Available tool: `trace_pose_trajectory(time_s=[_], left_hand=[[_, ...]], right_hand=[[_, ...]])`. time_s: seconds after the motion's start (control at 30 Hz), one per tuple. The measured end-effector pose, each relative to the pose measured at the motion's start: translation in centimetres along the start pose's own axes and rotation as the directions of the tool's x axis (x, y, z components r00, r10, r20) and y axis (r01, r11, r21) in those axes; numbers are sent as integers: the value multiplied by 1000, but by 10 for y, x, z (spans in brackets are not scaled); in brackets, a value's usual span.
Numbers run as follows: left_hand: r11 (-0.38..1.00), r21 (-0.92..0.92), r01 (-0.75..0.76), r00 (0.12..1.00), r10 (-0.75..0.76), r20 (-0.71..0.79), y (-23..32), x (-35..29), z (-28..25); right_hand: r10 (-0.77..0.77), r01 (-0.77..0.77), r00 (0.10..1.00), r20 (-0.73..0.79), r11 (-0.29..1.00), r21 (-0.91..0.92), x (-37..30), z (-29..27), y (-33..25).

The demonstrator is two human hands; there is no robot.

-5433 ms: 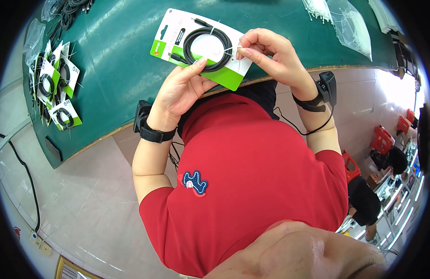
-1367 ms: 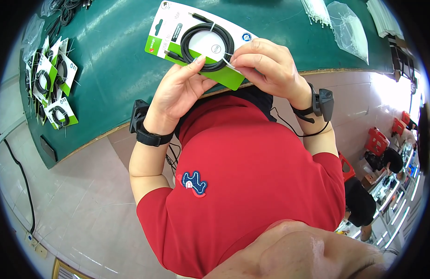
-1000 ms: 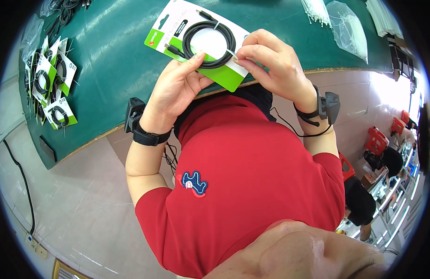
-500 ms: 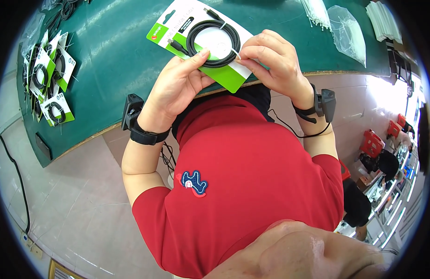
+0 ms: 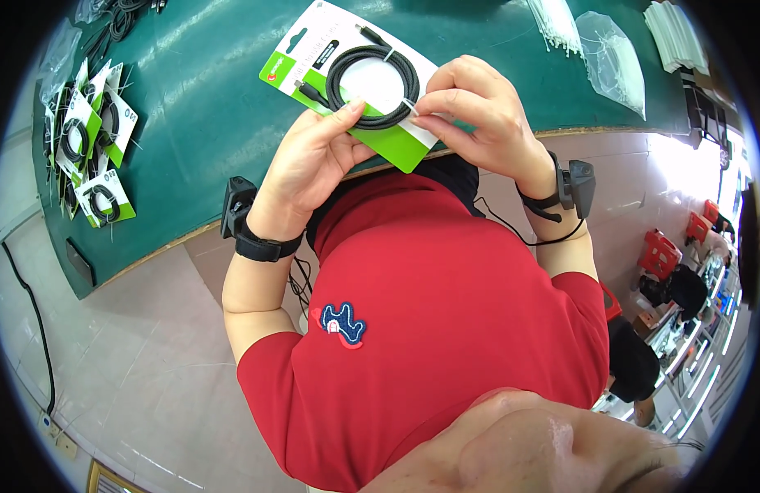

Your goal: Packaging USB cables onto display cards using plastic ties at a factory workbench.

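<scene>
A coiled black braided cable (image 5: 384, 122) lies against a white and green backing card (image 5: 403, 151) above the table's near edge. My left hand (image 5: 306, 160) grips the card's lower left side, its thumb on the front beside the coil. A white cable tie (image 5: 388, 54) goes round the top of the coil. Between the thumb and fingers of my right hand (image 5: 483, 111), a second white tie (image 5: 410, 107) is pinched at the coil's right side. My left fingers behind the card are partly hidden.
Several carded black cables (image 5: 101, 197) lie piled at the left of the green table (image 5: 207, 123). Loose black cables (image 5: 117, 25) are at the far left. White ties (image 5: 557, 25) and a clear bag of ties (image 5: 612, 66) lie at the far right.
The card and coil have shifted slightly down and left, tilting a little. My right fingertips have moved slightly down along with the tie. Both hands keep their grips.
</scene>
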State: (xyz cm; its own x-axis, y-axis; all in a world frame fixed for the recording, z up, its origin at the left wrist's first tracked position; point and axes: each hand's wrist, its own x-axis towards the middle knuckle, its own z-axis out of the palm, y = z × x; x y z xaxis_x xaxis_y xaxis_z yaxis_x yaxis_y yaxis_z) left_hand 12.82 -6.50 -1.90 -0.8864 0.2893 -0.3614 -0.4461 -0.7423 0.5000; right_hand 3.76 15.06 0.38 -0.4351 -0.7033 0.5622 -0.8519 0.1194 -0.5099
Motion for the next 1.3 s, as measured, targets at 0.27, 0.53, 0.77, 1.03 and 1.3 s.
trace_pose_trajectory(time_s=[0.27,0.53,0.77,1.03,1.3], left_hand=[[1000,2,7,1000,-7,-2,2,2,-2],[981,-194,-31,991,55,119,-4,-6,-11],[958,-285,-10,992,46,119,-10,-3,-12],[917,-395,57,976,33,216,-13,-1,-5],[928,-372,-19,986,80,149,-12,-3,-1]], right_hand=[[13,-16,998,67,999,40,-2,-4,4],[350,-321,935,60,761,564,-29,11,11],[297,-263,954,39,769,582,-30,23,16],[268,-186,963,-30,743,643,-32,20,16],[371,-374,918,142,688,622,-48,10,29]])
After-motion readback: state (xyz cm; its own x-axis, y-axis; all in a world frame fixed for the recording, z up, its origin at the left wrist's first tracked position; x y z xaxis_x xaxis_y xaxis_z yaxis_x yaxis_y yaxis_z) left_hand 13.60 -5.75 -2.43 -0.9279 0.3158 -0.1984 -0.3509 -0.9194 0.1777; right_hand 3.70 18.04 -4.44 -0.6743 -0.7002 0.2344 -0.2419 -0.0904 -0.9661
